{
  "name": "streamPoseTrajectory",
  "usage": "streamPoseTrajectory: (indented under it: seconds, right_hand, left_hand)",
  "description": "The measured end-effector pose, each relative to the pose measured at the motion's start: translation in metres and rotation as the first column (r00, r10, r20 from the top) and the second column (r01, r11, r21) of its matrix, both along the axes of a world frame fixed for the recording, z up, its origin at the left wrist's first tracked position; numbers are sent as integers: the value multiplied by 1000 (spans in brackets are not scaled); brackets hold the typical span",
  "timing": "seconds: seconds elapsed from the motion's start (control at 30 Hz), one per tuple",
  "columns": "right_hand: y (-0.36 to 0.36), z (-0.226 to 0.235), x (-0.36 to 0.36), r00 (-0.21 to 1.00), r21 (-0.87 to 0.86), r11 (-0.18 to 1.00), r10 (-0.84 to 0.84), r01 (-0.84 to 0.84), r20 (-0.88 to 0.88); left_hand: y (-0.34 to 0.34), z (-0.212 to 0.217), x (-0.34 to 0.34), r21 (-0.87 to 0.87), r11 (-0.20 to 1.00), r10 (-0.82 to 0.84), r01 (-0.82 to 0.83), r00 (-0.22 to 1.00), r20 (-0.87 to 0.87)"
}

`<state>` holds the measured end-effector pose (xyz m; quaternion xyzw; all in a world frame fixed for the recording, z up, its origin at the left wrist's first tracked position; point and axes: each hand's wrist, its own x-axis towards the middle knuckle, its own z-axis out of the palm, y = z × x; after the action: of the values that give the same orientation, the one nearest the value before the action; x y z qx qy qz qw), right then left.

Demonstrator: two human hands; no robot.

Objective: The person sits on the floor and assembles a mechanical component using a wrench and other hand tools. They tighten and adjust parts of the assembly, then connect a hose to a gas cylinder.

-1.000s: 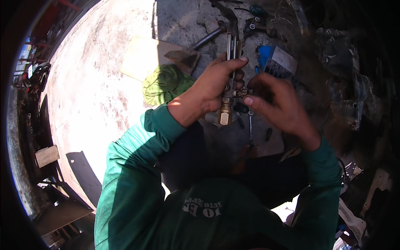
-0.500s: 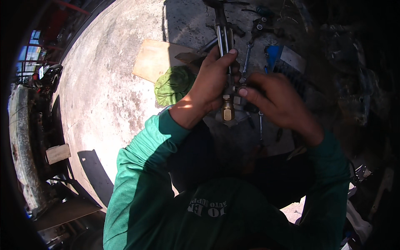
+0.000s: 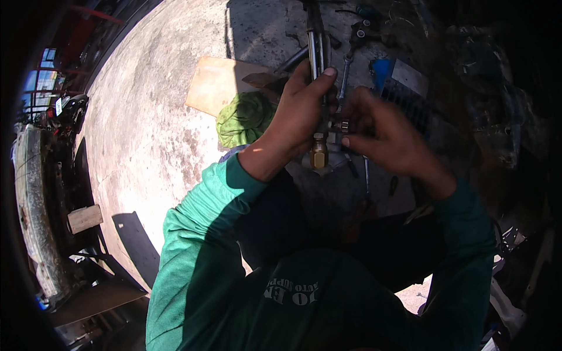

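My left hand (image 3: 300, 106) is wrapped round a gas cutting torch (image 3: 317, 50) with parallel shiny metal tubes. The torch's head end points away from me. At the near end a brass hex fitting (image 3: 319, 157) sticks out below my left palm. A small ridged valve knob (image 3: 344, 126) juts from the torch's right side. Around that knob, my right hand (image 3: 389, 131) has its thumb and fingers apart, with a gap showing between them and the knob. Part of the torch's handle is hidden by my left hand.
A crumpled green cloth (image 3: 243, 120) lies left of my left wrist, beside a flat tan board (image 3: 205, 88). Beyond my right hand are a wrench (image 3: 345, 79), a blue-and-grey case (image 3: 404, 85) and several dark tools. A wooden block (image 3: 85, 218) sits far left.
The thumb and fingers of my right hand have spread off the valve knob, which now shows between them. The torch has shifted slightly; my left hand keeps its grip.
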<state>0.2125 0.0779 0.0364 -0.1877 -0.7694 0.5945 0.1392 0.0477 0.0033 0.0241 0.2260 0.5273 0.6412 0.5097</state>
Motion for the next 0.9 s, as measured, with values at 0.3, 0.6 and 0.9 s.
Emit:
streamPoseTrajectory:
  seconds: [0.3,0.6,0.9]
  right_hand:
    - [9,12,1,922,-345,939,139,-7,362]
    - [2,-4,3,992,-331,942,-9,51,125]
    - [8,-11,10,998,-445,895,-15,38,53]
  left_hand:
    - [3,-7,0,28,1000,-14,14,1000,-6]
    - [7,-9,3,1,1000,-7,7,997,-71]
    - [7,-3,-5,5,998,-59,59,994,89]
